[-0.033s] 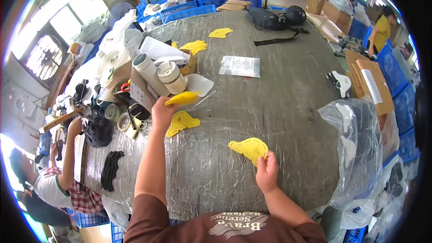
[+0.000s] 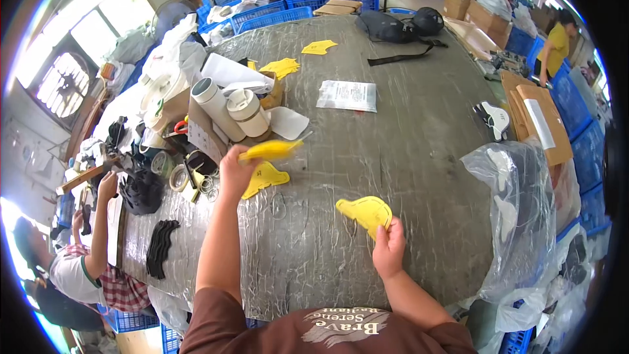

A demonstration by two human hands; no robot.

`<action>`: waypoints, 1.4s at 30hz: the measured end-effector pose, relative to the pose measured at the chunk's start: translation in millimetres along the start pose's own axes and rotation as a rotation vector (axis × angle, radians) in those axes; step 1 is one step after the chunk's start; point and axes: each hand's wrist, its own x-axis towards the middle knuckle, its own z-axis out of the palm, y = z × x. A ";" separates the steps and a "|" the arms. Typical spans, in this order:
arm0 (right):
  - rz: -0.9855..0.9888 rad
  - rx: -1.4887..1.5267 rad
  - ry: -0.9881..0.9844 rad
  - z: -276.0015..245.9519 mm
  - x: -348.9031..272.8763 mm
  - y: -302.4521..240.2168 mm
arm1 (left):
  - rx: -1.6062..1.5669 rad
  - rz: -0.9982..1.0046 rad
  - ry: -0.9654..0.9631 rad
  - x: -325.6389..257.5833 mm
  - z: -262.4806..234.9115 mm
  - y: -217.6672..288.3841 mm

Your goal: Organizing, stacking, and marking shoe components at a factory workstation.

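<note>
Between the thumb and fingers of my right hand (image 2: pixel 389 249) is a flat yellow cut-out piece (image 2: pixel 365 212), curved, with dark marks along its edge, held above the table. My left hand (image 2: pixel 236 169) grips another yellow piece (image 2: pixel 274 150), smeared by motion. Below and partly behind that one, a third yellow piece (image 2: pixel 267 177) lies on the table. Farther off, near the cluttered left side, rest more yellow pieces (image 2: pixel 282 67) and a single yellow piece (image 2: pixel 319 47).
A grey covered table (image 2: pixel 419 157) spans the middle. Rolls and a white canister (image 2: pixel 247 113) stand left, near tape rolls (image 2: pixel 179 177) and black strips (image 2: pixel 160 249). A printed packet (image 2: pixel 347 96), a black bag (image 2: pixel 386 28) and a clear plastic bag (image 2: pixel 517 216) lie around. A co-worker's hand (image 2: pixel 108 185) is at left.
My left hand has brought its yellow piece slightly nearer to me, over the one on the table. The right hand's piece has tilted a little.
</note>
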 end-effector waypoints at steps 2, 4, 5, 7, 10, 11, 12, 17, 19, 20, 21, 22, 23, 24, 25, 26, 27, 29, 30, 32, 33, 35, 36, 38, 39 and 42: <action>0.005 0.041 0.115 -1.3 2.9 1.3 | -0.012 0.114 -0.250 -48.5 0.2 31.3; -0.010 -0.038 0.009 -2.7 3.3 -3.6 | -0.088 0.159 -0.543 -98.2 10.8 55.2; -0.034 -0.111 -0.096 -2.3 4.1 -6.7 | -0.133 0.139 -0.683 -116.1 17.2 63.5; 0.054 -0.071 -0.181 -1.3 3.9 -14.6 | -0.123 0.146 -0.637 -138.9 38.4 66.6; -0.082 -0.040 -0.400 -0.1 4.6 -24.4 | -0.093 0.226 -0.523 -152.0 60.5 59.8; -0.084 -0.038 -0.411 0.1 1.9 -28.9 | -0.075 0.300 -0.458 -155.1 65.4 58.3; -0.223 -0.268 -0.392 0.1 -2.0 -35.0 | -0.079 0.302 -0.456 -159.8 70.6 58.1; -0.286 -0.468 -0.329 -1.0 -3.4 -25.5 | -0.111 0.307 -0.446 -162.9 73.9 68.2; -0.277 -0.423 -0.324 -0.5 -2.0 -23.6 | -0.104 0.284 -0.459 -164.0 72.4 68.7; -0.270 -0.377 -0.324 -1.0 -1.0 -23.6 | -0.117 0.298 -0.440 -164.9 72.5 67.5; -0.265 -0.376 -0.319 -2.3 -0.3 -23.4 | -0.131 0.312 -0.421 -165.8 73.2 66.3; -0.233 -0.356 -0.347 -2.0 1.0 -23.6 | -0.129 0.313 -0.425 -165.9 73.4 64.9; -0.201 -0.335 -0.376 -1.6 1.9 -23.9 | -0.139 0.314 -0.418 -166.0 73.8 63.3; -0.198 -0.334 -0.373 -1.1 2.0 -26.2 | -0.150 0.315 -0.411 -166.3 74.2 62.0; -0.196 -0.351 -0.362 -1.3 2.1 -30.1 | -0.150 0.316 -0.415 -166.1 75.4 61.2; -0.193 -0.369 -0.352 -1.6 1.9 -32.1 | -0.134 0.305 -0.404 -166.0 76.4 60.3; -0.191 -0.369 -0.350 -1.6 2.1 -29.2 | -0.119 0.293 -0.393 -166.0 77.0 59.9; -0.203 -0.351 -0.342 -2.9 3.0 -22.7 | -0.087 0.376 -0.287 -167.4 80.4 63.9; -0.201 -0.354 -0.340 -4.4 2.9 -21.6 | -0.053 0.456 -0.175 -168.0 81.2 66.4; -0.237 -0.337 -0.348 -2.2 4.8 -25.7 | -0.048 0.468 -0.168 -168.2 75.6 71.1; -0.238 -0.334 -0.353 -1.3 4.3 -30.0 | -0.046 0.483 -0.163 -168.0 73.8 71.7; -0.460 -0.499 -0.288 3.3 2.9 -48.0 | -0.068 0.446 -0.297 -176.3 77.7 66.7; -0.462 -0.494 -0.296 4.0 2.7 -46.2 | -0.095 0.412 -0.436 -179.1 78.3 64.4; -0.381 -0.524 -0.280 -1.6 2.1 -39.3 | -0.177 0.377 -0.512 -171.7 73.3 62.5; -0.380 -0.526 -0.278 -1.4 3.4 -35.5 | -0.257 0.342 -0.586 -164.3 69.1 60.7; -0.423 -0.406 -0.189 1.2 5.2 -30.7 | 0.062 0.121 -0.143 -101.6 48.1 19.9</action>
